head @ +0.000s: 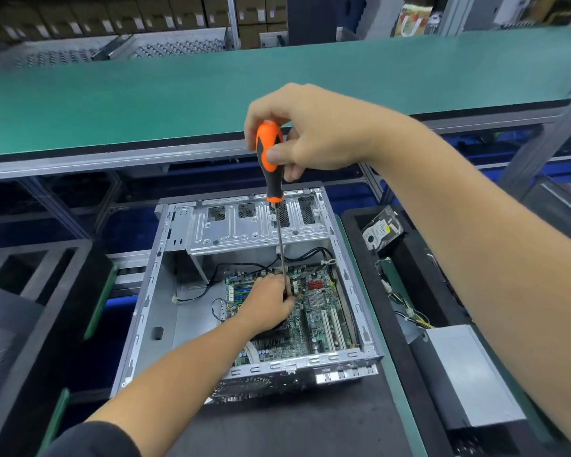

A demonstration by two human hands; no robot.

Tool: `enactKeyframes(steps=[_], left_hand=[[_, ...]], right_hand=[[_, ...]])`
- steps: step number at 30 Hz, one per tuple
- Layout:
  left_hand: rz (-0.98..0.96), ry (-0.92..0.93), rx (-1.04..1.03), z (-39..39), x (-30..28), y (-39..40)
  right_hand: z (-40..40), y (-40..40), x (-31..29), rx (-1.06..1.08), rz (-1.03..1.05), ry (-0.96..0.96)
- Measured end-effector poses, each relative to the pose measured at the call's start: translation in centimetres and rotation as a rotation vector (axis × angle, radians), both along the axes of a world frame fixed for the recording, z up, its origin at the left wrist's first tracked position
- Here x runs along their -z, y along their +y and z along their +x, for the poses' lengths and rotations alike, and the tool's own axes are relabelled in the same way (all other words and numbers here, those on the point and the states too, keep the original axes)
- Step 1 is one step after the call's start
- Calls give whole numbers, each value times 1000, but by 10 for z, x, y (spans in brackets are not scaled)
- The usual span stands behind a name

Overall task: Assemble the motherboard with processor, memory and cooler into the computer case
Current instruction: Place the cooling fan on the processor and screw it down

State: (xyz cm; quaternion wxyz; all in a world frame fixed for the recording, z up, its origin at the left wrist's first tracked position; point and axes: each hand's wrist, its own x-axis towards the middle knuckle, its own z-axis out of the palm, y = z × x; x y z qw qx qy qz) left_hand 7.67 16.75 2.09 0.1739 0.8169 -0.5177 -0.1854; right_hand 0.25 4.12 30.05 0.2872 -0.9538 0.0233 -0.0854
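Fingers [279, 288] of left hand [266, 305] pinch screwdriver [269, 159] shaft above motherboard [314, 311].

Open-top grey steel computer case [165, 265]: bare floor left of green motherboard [314, 324] is free. Silver perforated drive cage [254, 225] overhangs far end; black cables [231, 268] cross beneath.
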Motion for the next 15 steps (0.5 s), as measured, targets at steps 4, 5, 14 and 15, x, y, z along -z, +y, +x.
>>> enactKeyframes(steps=[4, 5, 14, 15], left_hand=[[-10, -17, 6, -1, 2, 0], [-9, -19, 3, -1, 2, 0], [-20, -8, 6, -1, 4, 1], [-24, -5, 2, -1, 4, 2]], right_hand=[[6, 7, -4, 74, -155, -47], [8, 9, -4, 97, -190, -54], [17, 14, 8, 285, -350, -26], [16, 13, 8, 236, -269, 0]])
